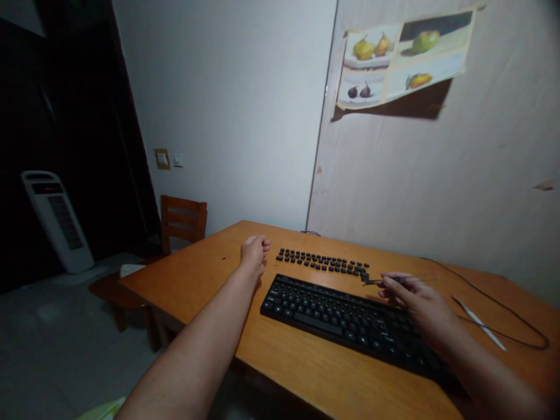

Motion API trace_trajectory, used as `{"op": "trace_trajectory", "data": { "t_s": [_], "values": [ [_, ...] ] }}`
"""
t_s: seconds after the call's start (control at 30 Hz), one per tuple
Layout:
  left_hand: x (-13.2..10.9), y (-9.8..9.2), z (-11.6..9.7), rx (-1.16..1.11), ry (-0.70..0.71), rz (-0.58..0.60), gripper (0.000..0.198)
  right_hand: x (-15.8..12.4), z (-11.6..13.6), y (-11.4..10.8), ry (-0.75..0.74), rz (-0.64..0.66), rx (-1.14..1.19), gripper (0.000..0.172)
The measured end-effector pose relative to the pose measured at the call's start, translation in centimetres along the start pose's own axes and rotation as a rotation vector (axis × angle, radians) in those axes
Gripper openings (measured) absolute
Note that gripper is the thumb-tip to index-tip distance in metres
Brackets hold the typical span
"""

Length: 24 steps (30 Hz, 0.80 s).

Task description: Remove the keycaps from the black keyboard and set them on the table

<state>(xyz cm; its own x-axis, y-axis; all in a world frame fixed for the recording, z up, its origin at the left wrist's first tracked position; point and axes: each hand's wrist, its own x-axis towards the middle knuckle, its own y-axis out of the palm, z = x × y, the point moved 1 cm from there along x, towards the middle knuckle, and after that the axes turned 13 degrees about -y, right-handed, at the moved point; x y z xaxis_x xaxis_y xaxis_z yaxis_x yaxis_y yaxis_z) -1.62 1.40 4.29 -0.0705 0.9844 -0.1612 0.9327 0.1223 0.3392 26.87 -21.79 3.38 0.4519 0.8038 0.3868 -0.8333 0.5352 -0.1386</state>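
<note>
Wooden table (196, 280), black keyboard (332, 318), pale wall (245, 116)

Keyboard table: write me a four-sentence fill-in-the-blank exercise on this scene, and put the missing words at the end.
1. Loose black keycaps lie in rows on the table, just beyond the ____.
2. The thin dark tool is held in the person's ____.
3. The slim, pen-like stick on the table's right side is coloured ____.
4. The sheet on the wall shows pictures of ____.

Missing words: keyboard; right hand; white; fruit.
</note>
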Motion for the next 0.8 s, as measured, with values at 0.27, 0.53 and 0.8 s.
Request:
{"op": "trace_trajectory", "data": {
  "t_s": [0.27, 0.53, 0.8],
  "values": [
    [1.7, 0.0, 3.8, 0.086, -0.064, 0.217, 0.014, -0.4, 2.9, 5.5, -0.04, 0.331, -0.081, 0.041],
    [2.1, 0.4, 5.6, 0.264, -0.055, 0.32, 0.011, -0.3, 3.3, 14.1, -0.185, 0.505, -0.055, 0.026],
    [2.5, 0.4, 6.5, 0.358, -0.021, 0.308, 0.016, 0.6, 3.8, 18.0, -0.263, 0.592, -0.121, 0.021]
  ]
}}
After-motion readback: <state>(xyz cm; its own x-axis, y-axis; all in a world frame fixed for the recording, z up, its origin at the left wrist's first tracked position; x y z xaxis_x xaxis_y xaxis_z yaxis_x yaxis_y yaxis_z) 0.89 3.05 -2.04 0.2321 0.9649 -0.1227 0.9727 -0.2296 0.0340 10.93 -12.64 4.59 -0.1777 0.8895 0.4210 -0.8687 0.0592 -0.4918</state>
